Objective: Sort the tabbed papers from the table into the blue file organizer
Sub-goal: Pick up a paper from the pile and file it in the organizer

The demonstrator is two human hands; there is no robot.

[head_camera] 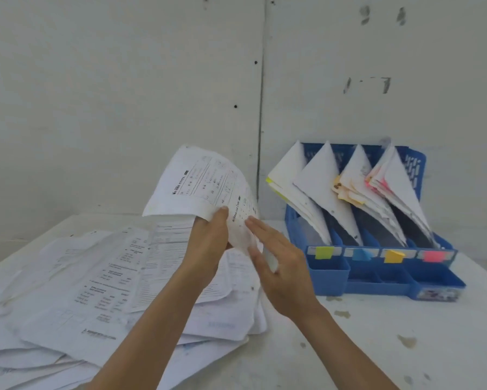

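Left hand [208, 243] pinches one printed sheet [200, 184] by its lower edge, raised above the loose pile of papers [110, 291] at my 9 o'clock; right hand [281, 271], fingers straight and holding nothing, is at the sheet's near corner, contact blurred. I see no coloured tab on this sheet, so I judge misfiling the main risk. At 2 o'clock on the table [377, 333], the blue file organizer [332, 280] holds forward-leaning papers in its slots; the curled sheet could snag them or buckle.
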